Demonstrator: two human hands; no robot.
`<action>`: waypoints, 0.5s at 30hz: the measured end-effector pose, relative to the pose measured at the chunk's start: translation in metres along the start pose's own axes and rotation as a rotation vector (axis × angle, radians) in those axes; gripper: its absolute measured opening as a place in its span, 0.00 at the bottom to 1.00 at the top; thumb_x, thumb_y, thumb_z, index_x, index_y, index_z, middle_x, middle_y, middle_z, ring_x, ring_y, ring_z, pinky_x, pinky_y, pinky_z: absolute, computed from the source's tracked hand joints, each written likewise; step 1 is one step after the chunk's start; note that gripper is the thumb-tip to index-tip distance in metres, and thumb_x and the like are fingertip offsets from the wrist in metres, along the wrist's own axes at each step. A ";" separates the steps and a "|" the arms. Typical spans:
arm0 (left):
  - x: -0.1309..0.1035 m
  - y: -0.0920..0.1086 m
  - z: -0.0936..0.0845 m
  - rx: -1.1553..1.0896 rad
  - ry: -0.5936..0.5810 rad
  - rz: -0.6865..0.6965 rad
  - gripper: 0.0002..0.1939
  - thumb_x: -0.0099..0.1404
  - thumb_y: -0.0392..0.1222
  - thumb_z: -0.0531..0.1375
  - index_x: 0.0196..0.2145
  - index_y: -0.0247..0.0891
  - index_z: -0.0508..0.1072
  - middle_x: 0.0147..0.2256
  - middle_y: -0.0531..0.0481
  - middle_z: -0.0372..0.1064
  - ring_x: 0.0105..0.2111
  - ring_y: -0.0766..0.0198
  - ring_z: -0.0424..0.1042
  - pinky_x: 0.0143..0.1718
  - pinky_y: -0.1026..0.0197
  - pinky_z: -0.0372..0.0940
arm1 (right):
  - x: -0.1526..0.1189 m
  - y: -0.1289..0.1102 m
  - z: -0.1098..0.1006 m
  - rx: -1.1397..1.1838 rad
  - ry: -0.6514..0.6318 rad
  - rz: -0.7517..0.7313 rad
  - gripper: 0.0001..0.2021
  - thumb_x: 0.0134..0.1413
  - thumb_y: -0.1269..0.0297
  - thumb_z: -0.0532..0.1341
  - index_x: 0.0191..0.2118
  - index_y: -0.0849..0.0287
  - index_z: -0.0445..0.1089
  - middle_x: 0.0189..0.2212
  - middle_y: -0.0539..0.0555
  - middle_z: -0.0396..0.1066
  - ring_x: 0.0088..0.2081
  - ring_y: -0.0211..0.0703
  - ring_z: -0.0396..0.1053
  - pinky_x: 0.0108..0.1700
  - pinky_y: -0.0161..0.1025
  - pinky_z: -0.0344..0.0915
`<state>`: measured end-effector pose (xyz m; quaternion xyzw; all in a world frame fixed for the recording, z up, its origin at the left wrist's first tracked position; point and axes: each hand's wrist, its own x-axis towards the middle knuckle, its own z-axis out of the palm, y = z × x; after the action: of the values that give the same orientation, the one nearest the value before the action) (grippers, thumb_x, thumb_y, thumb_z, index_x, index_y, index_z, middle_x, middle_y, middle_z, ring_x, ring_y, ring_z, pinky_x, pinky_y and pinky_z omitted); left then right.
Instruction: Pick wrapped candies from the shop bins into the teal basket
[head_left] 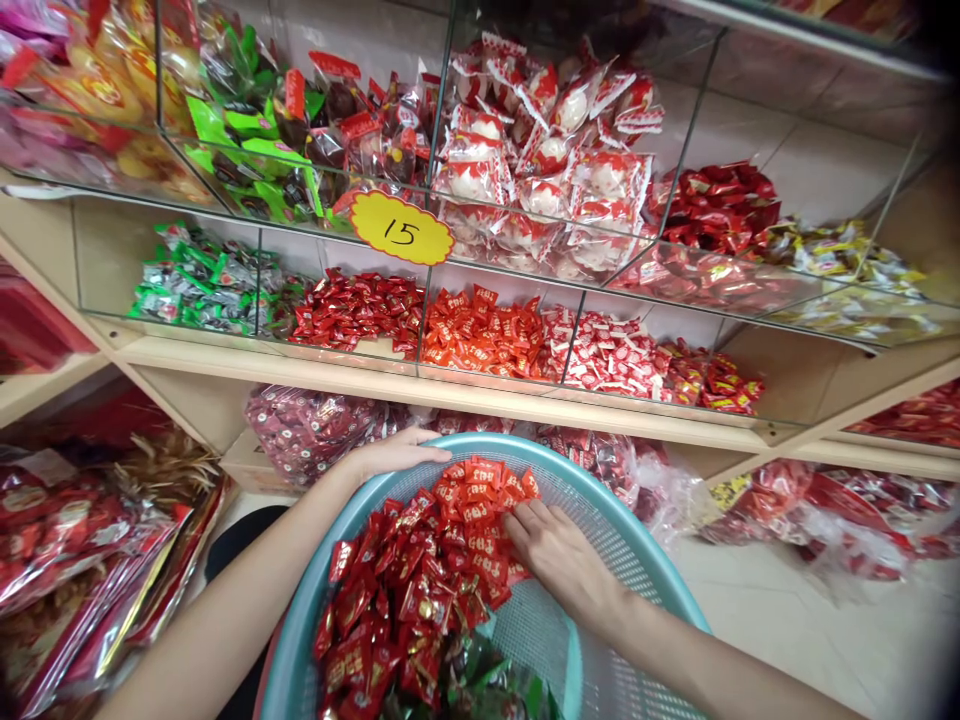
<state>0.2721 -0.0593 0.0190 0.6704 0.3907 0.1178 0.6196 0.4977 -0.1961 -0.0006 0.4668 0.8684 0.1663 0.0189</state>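
A large teal mesh basket holds dark red wrapped candies, orange-red packets near its far side, and green-wrapped candies toward the bottom. My left hand lies over the basket's far rim, fingers stretched out and pointing right, holding no candy. Inside the basket, my right hand rests against the right edge of the orange-red packets with its fingers curled down; the fingertips are hidden among them, so what they hold cannot be made out.
Ahead stand wooden shelves with glass-divided bins of candies and a yellow price tag marked 15. Bagged candies lie under the shelf. More packages are at the left, and plastic bags sit on the floor at right.
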 end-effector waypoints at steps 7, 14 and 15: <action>0.004 -0.009 -0.003 0.044 0.021 0.060 0.20 0.53 0.51 0.59 0.40 0.36 0.73 0.35 0.52 0.72 0.31 0.64 0.68 0.32 0.66 0.60 | 0.012 0.008 -0.025 0.090 0.015 0.005 0.01 0.50 0.70 0.57 0.32 0.59 0.63 0.28 0.52 0.66 0.31 0.43 0.63 0.33 0.39 0.57; 0.005 -0.011 -0.002 -0.053 -0.003 0.023 0.21 0.51 0.52 0.60 0.39 0.36 0.73 0.32 0.52 0.73 0.28 0.65 0.68 0.29 0.66 0.60 | 0.095 0.079 -0.079 0.372 0.191 0.074 0.07 0.57 0.66 0.51 0.37 0.61 0.64 0.32 0.54 0.65 0.35 0.40 0.62 0.36 0.35 0.56; 0.005 -0.010 -0.001 -0.072 -0.009 0.016 0.22 0.51 0.52 0.61 0.40 0.36 0.73 0.33 0.51 0.73 0.28 0.65 0.68 0.29 0.66 0.60 | 0.112 0.089 -0.077 0.394 0.222 0.099 0.07 0.56 0.67 0.51 0.38 0.61 0.64 0.32 0.54 0.65 0.35 0.39 0.62 0.36 0.35 0.56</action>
<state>0.2704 -0.0557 0.0083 0.6512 0.3781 0.1338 0.6442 0.4918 -0.0802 0.1132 0.4825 0.8568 0.0443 -0.1764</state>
